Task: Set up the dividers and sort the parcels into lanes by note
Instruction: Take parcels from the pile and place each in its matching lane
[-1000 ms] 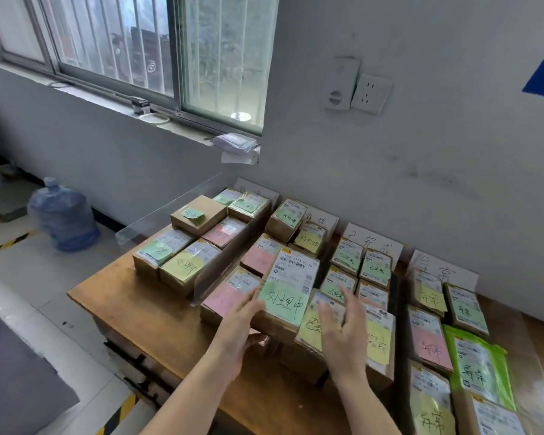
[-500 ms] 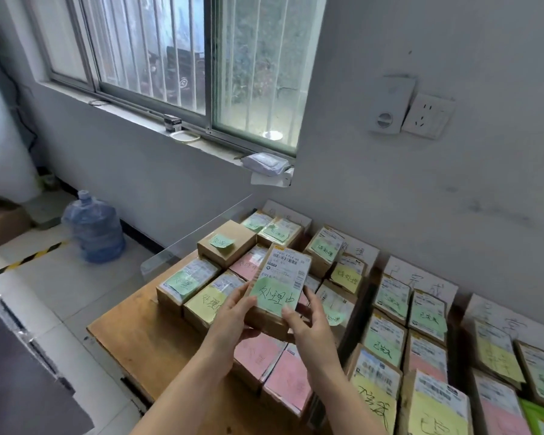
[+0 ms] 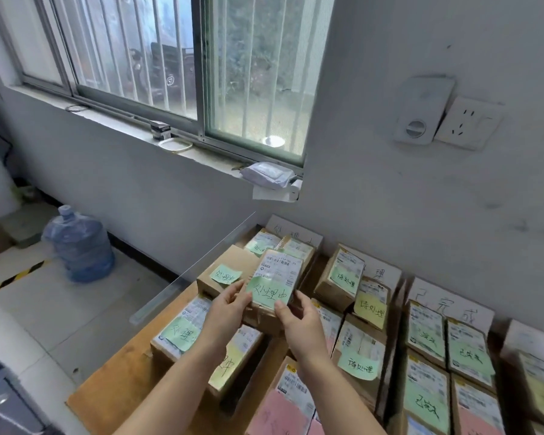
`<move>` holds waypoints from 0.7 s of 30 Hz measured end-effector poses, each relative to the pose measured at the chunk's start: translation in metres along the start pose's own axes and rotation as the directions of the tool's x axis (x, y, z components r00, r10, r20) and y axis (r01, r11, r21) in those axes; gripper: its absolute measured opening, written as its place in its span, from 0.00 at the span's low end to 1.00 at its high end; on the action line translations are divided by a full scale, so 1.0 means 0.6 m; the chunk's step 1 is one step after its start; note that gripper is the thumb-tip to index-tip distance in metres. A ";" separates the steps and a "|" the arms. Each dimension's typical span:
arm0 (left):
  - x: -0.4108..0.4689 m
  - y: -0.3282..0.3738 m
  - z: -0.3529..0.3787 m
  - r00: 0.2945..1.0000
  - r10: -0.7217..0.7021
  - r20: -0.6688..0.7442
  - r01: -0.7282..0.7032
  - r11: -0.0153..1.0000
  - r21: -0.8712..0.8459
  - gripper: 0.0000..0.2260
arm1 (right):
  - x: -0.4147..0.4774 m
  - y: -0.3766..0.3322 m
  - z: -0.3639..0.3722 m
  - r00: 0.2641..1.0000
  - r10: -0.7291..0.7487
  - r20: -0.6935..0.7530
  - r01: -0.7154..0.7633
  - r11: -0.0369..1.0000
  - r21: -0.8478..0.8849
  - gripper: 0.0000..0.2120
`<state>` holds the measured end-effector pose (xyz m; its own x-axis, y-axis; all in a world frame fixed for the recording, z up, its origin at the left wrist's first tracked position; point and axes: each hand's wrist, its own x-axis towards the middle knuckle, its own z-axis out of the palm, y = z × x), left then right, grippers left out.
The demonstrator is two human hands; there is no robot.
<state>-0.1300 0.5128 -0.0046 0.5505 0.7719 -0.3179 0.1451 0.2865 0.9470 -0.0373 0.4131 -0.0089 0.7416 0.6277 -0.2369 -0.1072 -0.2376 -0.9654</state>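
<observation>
I held a cardboard parcel (image 3: 280, 271) by its near end, my left hand (image 3: 228, 312) curled round its left edge and my right hand (image 3: 300, 323) round its right, thumb pressed on its green note (image 3: 264, 295). It hung over the other boxes on the wooden table (image 3: 123, 381), near the clear divider (image 3: 157, 301).
</observation>
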 end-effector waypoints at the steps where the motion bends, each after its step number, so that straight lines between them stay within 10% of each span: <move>1: 0.016 0.003 -0.006 1.000 -0.003 0.015 0.003 1.000 0.020 0.12 | 0.012 -0.003 0.010 1.000 0.009 -0.017 -0.009 1.000 0.004 0.23; 21: 0.323 0.085 -0.046 0.971 0.181 0.157 -0.237 0.820 0.521 0.10 | 0.284 -0.062 0.143 0.952 0.041 -0.304 -0.080 0.990 -0.118 0.14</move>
<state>-0.0388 0.6927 -0.0193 0.6898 0.7123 -0.1299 0.4170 -0.2441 0.8755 0.0364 0.5925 -0.0229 0.9027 0.3625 -0.2318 -0.0875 -0.3728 -0.9238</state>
